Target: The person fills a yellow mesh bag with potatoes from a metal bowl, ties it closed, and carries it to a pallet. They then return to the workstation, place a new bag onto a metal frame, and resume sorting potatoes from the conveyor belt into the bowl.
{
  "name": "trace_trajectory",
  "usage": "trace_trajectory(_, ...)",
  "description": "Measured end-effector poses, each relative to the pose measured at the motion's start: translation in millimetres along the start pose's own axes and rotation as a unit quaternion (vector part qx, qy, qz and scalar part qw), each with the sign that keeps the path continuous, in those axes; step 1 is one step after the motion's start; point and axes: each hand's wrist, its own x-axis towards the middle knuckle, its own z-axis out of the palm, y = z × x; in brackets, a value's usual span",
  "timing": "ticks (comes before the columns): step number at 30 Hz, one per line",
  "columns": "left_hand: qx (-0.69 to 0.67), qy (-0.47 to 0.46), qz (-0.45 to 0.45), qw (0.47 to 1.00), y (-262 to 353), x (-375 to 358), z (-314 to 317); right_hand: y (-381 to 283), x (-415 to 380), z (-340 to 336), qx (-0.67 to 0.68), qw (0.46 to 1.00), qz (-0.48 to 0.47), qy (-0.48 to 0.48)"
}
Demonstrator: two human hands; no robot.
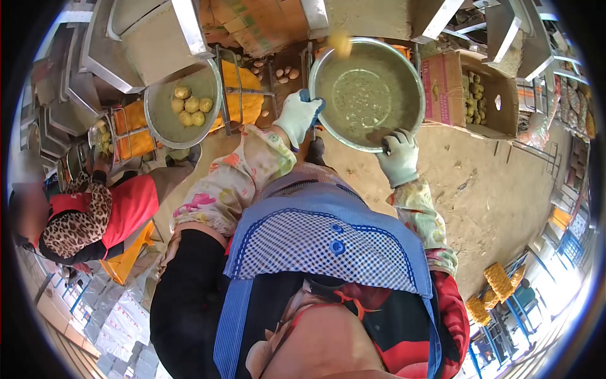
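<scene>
A wide metal basin [372, 95] with a wet, dirty inside is in front of me. My left hand [299, 117], in a white and blue glove, is closed on its left rim. On the lower right rim, my right hand [399, 155], in a white glove with dark fingertips, is closed too, fingers over the edge. A blurred yellow object [339, 45], possibly a potato, shows at the basin's upper edge. Metal chutes [435, 16] stand beyond the basin.
At left, a second basin [154, 120] holds several potatoes [191, 106]; a co-worker [126, 211] sits beside it. A cardboard box [442, 88] with potatoes stands at right. Loose potatoes [287, 74] lie on the ground behind. Filled yellow sacks [499, 281] are at the far right.
</scene>
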Motion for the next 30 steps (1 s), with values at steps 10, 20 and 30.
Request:
trace_trajectory(10,-0.144,-0.039,-0.105,0.983,-3.3,-34.2,-6.4,12.3,14.0,19.6,-0.109,0.987,0.050,-0.106)
trace_trajectory(20,-0.219,0.000,-0.160,0.963,-82.8,-69.0,-110.6,27.4,31.8,23.8,-0.092,0.959,0.082,-0.256)
trace_trajectory(30,-0.374,0.310,-0.049,0.872,-84.9,-113.8,-249.5,-45.1,44.1,-15.4,-0.083,0.969,0.081,-0.218)
